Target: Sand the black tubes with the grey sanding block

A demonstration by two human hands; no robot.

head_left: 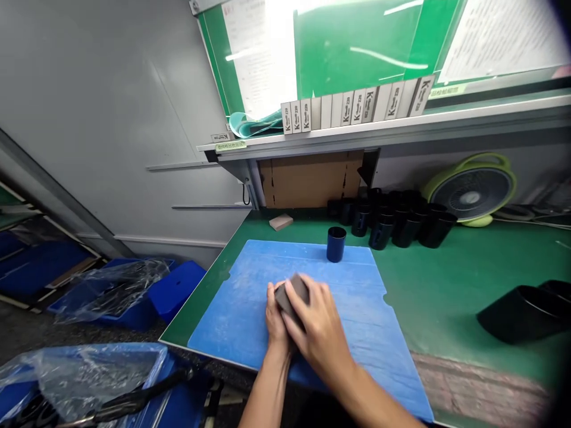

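Grey block [301,289] grasped in right hand [324,321], fingers [298,301] wrapped over its top and side, above the near middle of the blue mat [236,303]. Left hand [276,324] just beside, curled up against the block's left side; cannot tell whether clenched on something, palm hidden behind block and right hand. Slight blur on both. Dark blue cup [336,245] upright at mat's far edge, right of centre, well apart from both hands. Mat flat on green bench [450,285]. Behind and right of cup, cluster of dark cups [381,232] standing close together; near right edge of view, dark cup pair [513,315]. Small pale block [281,222] on bench, beyond mat's far left part. Above, shelf [388,138] with row of boxes [348,108], several marked 220. Green-rimmed fan [471,196] at back right. Lower left, blue bins [163,362] with clear plastic.
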